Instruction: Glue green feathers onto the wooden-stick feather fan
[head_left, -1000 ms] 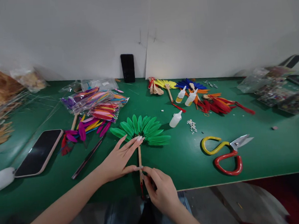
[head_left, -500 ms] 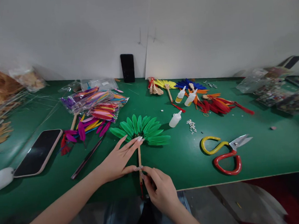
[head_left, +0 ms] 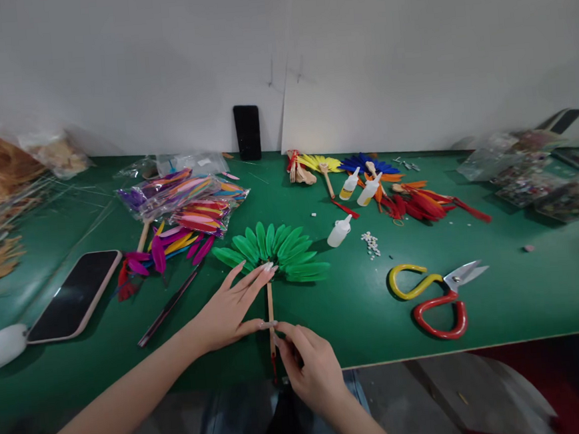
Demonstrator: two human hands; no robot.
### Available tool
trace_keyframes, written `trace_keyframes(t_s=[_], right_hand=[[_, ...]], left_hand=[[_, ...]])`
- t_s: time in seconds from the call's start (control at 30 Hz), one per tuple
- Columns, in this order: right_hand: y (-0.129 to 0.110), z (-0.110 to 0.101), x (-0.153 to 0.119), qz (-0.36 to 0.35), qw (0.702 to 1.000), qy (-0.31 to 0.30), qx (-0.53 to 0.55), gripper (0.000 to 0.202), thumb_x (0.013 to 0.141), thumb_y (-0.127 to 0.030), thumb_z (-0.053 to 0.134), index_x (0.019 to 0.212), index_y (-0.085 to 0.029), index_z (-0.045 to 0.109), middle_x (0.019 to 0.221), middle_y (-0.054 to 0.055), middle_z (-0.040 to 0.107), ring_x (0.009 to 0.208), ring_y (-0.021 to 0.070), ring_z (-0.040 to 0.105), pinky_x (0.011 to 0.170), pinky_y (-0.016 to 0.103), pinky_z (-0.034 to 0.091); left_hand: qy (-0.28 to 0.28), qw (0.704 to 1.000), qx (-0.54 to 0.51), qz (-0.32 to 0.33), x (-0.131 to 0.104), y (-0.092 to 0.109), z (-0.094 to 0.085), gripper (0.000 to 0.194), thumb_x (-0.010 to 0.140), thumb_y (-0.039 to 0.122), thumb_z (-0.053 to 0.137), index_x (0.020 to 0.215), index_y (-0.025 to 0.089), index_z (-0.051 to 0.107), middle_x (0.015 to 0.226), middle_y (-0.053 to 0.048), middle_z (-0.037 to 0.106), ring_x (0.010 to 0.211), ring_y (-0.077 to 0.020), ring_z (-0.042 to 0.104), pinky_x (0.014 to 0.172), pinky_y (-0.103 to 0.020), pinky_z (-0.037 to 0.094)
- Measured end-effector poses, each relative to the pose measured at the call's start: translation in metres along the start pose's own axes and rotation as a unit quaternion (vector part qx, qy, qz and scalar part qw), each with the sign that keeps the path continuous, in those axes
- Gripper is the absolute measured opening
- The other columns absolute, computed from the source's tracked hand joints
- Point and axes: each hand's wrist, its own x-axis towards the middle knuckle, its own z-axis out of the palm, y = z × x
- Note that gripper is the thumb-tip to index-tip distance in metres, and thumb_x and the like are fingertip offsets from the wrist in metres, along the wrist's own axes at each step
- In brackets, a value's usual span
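A green feather fan (head_left: 292,249) lies on the green table with its feathers spread away from me and its thin wooden handle toward me. My left hand (head_left: 227,313) is stretched out, its fingertips pressing on the fan where the feathers meet the handle. Its thumb touches the handle lower down. Near the handle's lower end, my right hand (head_left: 311,366) pinches the wood between thumb and forefinger. A red tassel (head_left: 275,370) hangs from the handle's end at the table edge. My left fingers hide the centre of the fan.
Scissors (head_left: 446,291) with yellow and red handles lie right. A small white bottle (head_left: 339,231) stands beside white beads (head_left: 370,245). Bagged feathers (head_left: 182,192), a dark pen-like stick (head_left: 169,307) and a phone (head_left: 75,297) are left. Yellow (head_left: 323,163) and blue fans (head_left: 371,164) lie behind.
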Motion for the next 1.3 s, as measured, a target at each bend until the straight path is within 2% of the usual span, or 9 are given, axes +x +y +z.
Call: trace_keyframes(t_s=[0.53,0.77,1.3], right_hand=[[-0.0013,0.0000,0.0010,-0.002,1.000,0.009,-0.001,0.023,0.091,-0.017,0.036,0.103,-0.016,0.055,0.068,0.002,0.061,0.058,0.0138,0.056,0.054,0.023,0.043],[-0.0008,0.0008,0.0003,-0.003,1.000,0.007,-0.005,0.021,0.091,-0.017,0.037,0.102,-0.016,0.055,0.069,0.003,0.061,0.059,0.0143,0.056,0.054,0.023,0.042],[-0.0013,-0.0003,-0.0001,0.000,1.000,0.009,-0.004,0.022,0.091,-0.017,0.037,0.101,-0.016,0.056,0.070,0.004,0.062,0.060,0.0147,0.057,0.055,0.024,0.044]], left_hand=[[0.003,1.000,-0.012,-0.008,0.0006,0.0016,-0.0011,0.082,0.087,0.060,0.033,0.145,0.018,-0.007,0.149,-0.009,0.023,0.137,-0.0239,0.019,0.112,-0.042,0.003],[-0.006,1.000,-0.011,-0.005,0.0005,0.0008,-0.0012,0.082,0.087,0.059,0.034,0.144,0.017,-0.008,0.150,-0.009,0.021,0.138,-0.0221,0.015,0.112,-0.041,-0.001],[0.001,1.000,-0.010,-0.010,0.0007,0.0009,0.0005,0.083,0.087,0.059,0.033,0.144,0.017,-0.011,0.149,-0.010,0.022,0.138,-0.0230,0.016,0.111,-0.042,-0.002]])
